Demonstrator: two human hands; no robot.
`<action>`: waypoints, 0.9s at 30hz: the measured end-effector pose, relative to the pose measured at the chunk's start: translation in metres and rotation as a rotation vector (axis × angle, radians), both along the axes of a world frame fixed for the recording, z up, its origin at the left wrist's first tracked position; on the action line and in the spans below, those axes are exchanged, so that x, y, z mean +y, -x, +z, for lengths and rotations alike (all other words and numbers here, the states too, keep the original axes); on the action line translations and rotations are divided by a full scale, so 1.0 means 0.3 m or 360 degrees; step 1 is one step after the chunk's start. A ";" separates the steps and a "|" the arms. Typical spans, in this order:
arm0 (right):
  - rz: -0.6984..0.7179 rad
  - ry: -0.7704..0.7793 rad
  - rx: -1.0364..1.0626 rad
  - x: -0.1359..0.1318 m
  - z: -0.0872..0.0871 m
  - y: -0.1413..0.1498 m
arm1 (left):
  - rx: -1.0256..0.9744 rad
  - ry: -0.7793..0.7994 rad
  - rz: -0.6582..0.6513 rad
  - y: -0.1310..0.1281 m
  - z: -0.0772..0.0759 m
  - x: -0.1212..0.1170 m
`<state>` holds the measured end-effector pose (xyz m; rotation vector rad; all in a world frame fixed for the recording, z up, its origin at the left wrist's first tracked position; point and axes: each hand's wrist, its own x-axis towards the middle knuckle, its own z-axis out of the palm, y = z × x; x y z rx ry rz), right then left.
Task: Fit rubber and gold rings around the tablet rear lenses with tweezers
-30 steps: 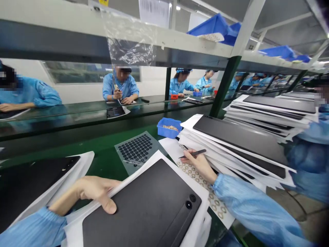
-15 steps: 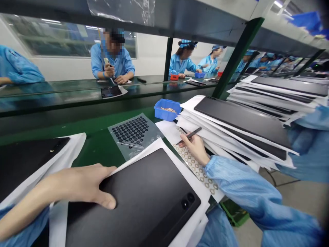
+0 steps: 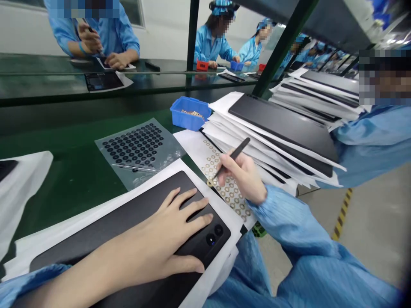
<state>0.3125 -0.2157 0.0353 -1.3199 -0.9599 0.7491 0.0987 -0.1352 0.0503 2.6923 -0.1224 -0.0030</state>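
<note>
My left hand [image 3: 180, 229] lies with fingers spread on a dark grey tablet back cover [image 3: 154, 214], close to its two round camera lenses [image 3: 214, 235]. White paper [image 3: 105, 214] lies under the cover. My right hand [image 3: 242, 171] pinches black tweezers [image 3: 236, 154], tips pointing down and left. At the tips is a small gold ring [image 3: 210, 183], beside the cover's paper. Beneath that hand lies a sheet of gold ring stickers [image 3: 231, 197] in rows.
A clear sheet of black rings [image 3: 133, 145] lies on the green bench. Behind it stands a blue bin [image 3: 189, 114] of small gold pieces. Stacked covers and paper [image 3: 282, 132] are to the right. Co-workers [image 3: 96, 38] sit opposite, and another person's sleeve [image 3: 379, 141] is at right.
My left hand has moved right across the cover, towards the lenses. My right hand has lifted the tweezers from the sticker sheet with a gold ring at the tips. The view has shifted.
</note>
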 end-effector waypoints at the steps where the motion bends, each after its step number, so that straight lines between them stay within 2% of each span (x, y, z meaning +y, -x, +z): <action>1: 0.0069 0.0048 0.0092 -0.046 0.013 0.029 | -0.0003 0.0003 -0.0016 0.001 -0.008 0.003; 3: 0.0067 0.0123 0.0329 -0.131 0.012 0.091 | 0.0007 0.0017 -0.0052 0.002 -0.018 0.001; 6: -0.0216 0.0064 0.0666 -0.217 -0.040 0.179 | -0.0036 0.0025 -0.0004 0.001 -0.019 -0.010; 8: -0.0418 -0.0024 0.0746 -0.242 -0.079 0.224 | -0.0056 0.0016 0.0009 0.000 -0.011 -0.012; 11: -0.0564 -0.0129 0.0690 -0.249 -0.109 0.258 | 0.0014 -0.0018 -0.0065 -0.002 0.005 -0.004; 16: -0.0604 -0.0170 0.0582 -0.246 -0.104 0.261 | 0.0047 -0.0071 -0.0122 -0.001 0.013 0.008; 27: -0.0532 -0.0102 0.0549 -0.251 -0.108 0.255 | 0.0103 -0.0029 -0.0102 -0.005 0.025 0.003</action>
